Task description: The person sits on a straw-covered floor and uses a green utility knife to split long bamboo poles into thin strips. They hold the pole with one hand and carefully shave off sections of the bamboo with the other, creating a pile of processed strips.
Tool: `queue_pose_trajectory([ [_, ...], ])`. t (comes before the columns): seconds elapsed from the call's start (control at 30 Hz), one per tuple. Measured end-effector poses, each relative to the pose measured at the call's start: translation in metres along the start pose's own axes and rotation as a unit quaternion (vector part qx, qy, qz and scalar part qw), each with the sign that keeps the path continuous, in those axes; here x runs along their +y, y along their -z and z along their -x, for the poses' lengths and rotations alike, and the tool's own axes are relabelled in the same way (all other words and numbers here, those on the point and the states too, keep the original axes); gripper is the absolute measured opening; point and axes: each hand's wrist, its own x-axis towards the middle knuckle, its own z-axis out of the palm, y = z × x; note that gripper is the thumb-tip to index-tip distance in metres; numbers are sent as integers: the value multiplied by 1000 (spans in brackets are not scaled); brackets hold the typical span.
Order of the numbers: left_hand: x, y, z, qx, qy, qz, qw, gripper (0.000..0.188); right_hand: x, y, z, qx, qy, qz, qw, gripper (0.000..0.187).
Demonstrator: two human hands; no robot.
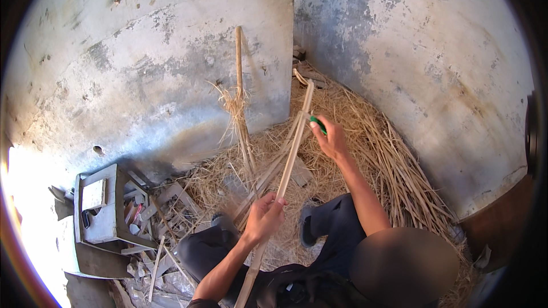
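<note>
My left hand (264,217) is closed around a long pale wooden strip (290,162), which slants from my lap up and away toward the corner. My right hand (330,137) grips a green-handled knife (318,125) farther up, its short blade lying across the strip. At the strip's far end a pale shaving (300,76) curls off to the left. The blade's edge is too small to make out clearly.
A straw and stick pile (394,171) fills the corner beneath peeling walls (211,57). An upright pole (239,60) with a fibre bundle leans on the left wall. At the left, a worn wooden stool (108,225) stands among scraps. My shoes are below the strip.
</note>
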Motion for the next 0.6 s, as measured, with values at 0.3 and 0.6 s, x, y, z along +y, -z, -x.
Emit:
queue_pose_trajectory([
  [0.3, 1, 2, -16, -7, -12, -61, 998, 28, -46, -12, 27, -100, -116, -383, 911, 27],
  [0.6, -1, 13, -23, -7, -36, 4, 999, 32, -67, -25, 31, -153, -81, -327, 929, 32],
])
